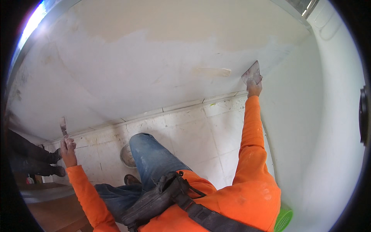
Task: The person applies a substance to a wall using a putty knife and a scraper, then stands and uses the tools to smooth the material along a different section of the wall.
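Observation:
My right hand [254, 86] is closed on a plastering trowel [252, 72], its flat blade against the white wall [154, 65] close to the corner at the right. Grey-white smears cover the trowel. A strip of cream-coloured filler or bare patch [212, 72] lies on the wall to its left. Out at the left, my left hand [68, 150] grips a putty knife [63, 124] with its blade pointing up, whitened by plaster. Its fingers wrap the handle, and the knife appears apart from the wall.
A round bucket [126, 156] stands on the dusty tiled floor [193, 135] beside my knee. Another person's dark-clad legs [33, 154] are at the far left, above a brown wooden surface [58, 208]. A green perforated basket [284, 220] sits at the lower right.

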`<state>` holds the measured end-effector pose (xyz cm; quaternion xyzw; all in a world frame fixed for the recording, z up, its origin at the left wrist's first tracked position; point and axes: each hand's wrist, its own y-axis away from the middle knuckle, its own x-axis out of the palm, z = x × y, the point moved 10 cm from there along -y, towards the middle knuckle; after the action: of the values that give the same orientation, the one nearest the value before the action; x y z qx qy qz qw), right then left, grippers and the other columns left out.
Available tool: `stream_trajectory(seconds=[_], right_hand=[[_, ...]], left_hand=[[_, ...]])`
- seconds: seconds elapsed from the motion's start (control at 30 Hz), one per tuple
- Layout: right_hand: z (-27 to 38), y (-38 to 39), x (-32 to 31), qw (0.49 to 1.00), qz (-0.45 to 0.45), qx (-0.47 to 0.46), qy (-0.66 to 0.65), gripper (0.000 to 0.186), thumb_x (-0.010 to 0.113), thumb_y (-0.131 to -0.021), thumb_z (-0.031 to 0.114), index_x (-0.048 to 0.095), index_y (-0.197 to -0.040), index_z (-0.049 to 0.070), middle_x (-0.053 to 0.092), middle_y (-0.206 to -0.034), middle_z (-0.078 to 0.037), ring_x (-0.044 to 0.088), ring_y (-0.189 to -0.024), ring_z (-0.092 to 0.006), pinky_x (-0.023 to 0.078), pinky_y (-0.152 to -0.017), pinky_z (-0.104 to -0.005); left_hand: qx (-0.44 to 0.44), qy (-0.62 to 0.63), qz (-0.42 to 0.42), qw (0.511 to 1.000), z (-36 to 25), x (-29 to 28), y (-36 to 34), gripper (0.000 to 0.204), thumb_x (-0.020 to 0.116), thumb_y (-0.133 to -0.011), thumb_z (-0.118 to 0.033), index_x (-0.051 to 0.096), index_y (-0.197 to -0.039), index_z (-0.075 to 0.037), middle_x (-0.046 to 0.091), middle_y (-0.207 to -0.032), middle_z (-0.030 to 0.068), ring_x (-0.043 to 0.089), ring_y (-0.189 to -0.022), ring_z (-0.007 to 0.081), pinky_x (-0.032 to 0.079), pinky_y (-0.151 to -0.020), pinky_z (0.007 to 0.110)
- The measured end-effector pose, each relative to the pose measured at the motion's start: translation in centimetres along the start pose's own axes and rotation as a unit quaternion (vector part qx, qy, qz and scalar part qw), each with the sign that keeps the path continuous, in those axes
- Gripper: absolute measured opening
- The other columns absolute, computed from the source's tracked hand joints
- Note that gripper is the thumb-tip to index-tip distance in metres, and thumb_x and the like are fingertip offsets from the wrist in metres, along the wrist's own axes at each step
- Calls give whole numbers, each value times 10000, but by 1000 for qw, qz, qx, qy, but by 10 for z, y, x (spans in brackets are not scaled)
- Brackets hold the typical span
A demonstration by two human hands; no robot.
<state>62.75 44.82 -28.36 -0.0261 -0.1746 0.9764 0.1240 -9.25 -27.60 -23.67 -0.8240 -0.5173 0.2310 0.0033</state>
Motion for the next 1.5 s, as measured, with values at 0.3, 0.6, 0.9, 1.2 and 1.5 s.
stream_trajectory(seconds=[0.3, 0.6, 0.9, 1.2, 1.5], right_hand=[[-22, 88, 104, 996, 51, 23, 74, 488, 602, -875, 149, 536, -1310, -62, 660, -1083, -108, 623, -934, -207, 502, -822, -304], [134, 259, 203, 999, 49, -18, 9, 545, 435, -906, 17, 452, -1449, 57, 621, -1289, -190, 628, -1092, -258, 459, -951, -336], [160, 324, 214, 976, 182, -69, -99, 454, 547, -958, 247, 503, -1353, 28, 637, -1049, -109, 607, -806, -182, 499, -841, -311], [96, 162, 148, 995, 83, -31, -38, 640, 465, -975, 183, 200, -1529, 2, 357, -1478, -223, 402, -1329, -301, 344, -1088, -402], [234, 398, 321, 966, 92, -188, 154, 684, 400, -920, 3, 112, -1539, -35, 96, -1609, -241, 131, -1489, -375, 166, -1208, -426]], left_hand=[[-86, 98, -120, 984, 31, -126, 24, 390, 555, -997, -304, 535, -1304, -63, 589, -987, 28, 548, -712, 70, 450, -622, 224], [-122, 100, -76, 985, 14, -84, 18, 403, 569, -992, -301, 527, -1305, -51, 597, -991, 36, 562, -721, 87, 476, -646, 235], [-87, 110, -34, 990, -3, -59, 6, 322, 514, -1015, -235, 559, -1257, -27, 597, -930, 25, 536, -688, 75, 447, -614, 215], [-80, 28, -70, 994, -12, -65, 15, 285, 492, -1024, -245, 589, -1191, -36, 580, -902, 11, 523, -688, 57, 416, -596, 203], [-74, 62, -61, 993, -5, -55, 6, 269, 497, -1011, -240, 586, -1162, -37, 583, -901, 14, 514, -652, 59, 437, -600, 212]])
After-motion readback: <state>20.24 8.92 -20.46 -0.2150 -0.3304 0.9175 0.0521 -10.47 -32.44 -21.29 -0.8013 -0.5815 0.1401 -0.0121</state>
